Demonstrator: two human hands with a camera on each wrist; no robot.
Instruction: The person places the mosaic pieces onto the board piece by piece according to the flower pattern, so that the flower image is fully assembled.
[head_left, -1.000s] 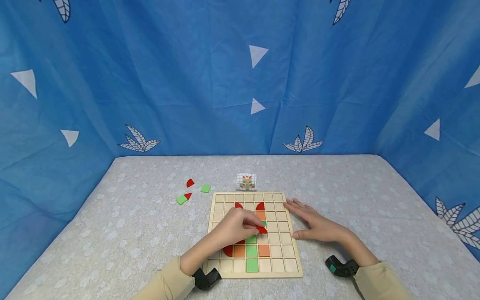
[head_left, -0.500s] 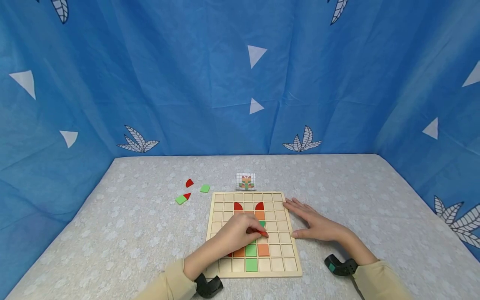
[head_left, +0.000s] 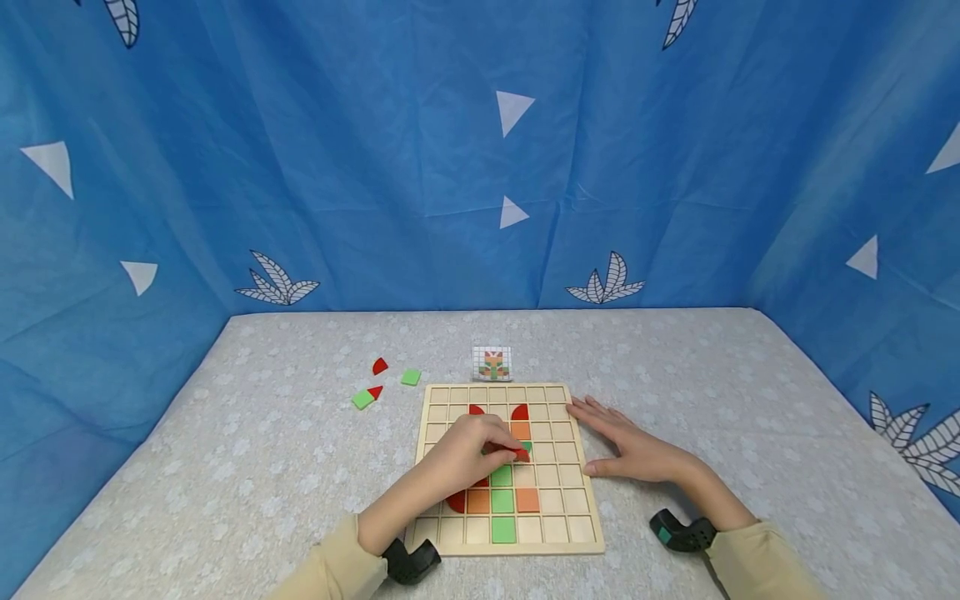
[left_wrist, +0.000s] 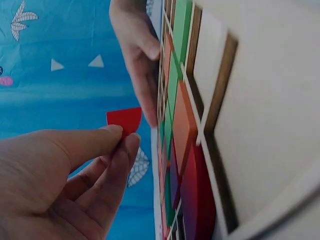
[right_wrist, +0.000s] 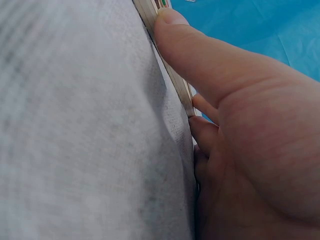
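My left hand (head_left: 472, 450) pinches a red quarter-circle tile (left_wrist: 125, 119) between thumb and fingertips, raised over the middle of the wooden grid board (head_left: 570, 527). Under and around that hand, red, orange and green tiles sit in the cells, some of them hidden by it. One green square tile (head_left: 504, 530) lies in a lower row, and an orange square tile (head_left: 528, 500) is up and to its right. At the board's right edge rests my right hand (head_left: 637, 450), its fingers extended and its thumb (right_wrist: 180, 37) against the side of the frame.
Left of the board lie loose tiles: a red quarter-circle (head_left: 380, 366), a green square (head_left: 411, 377), and another green square (head_left: 363, 400) touching a small red piece (head_left: 376, 392). A small card with a coloured grid pattern (head_left: 492, 364) stands behind the board. Blue curtains (head_left: 420, 167) surround the table.
The left hand dipped toward the board and to the right, then came back up and left with the red tile still pinched, turned somewhat. The right hand has stayed put.
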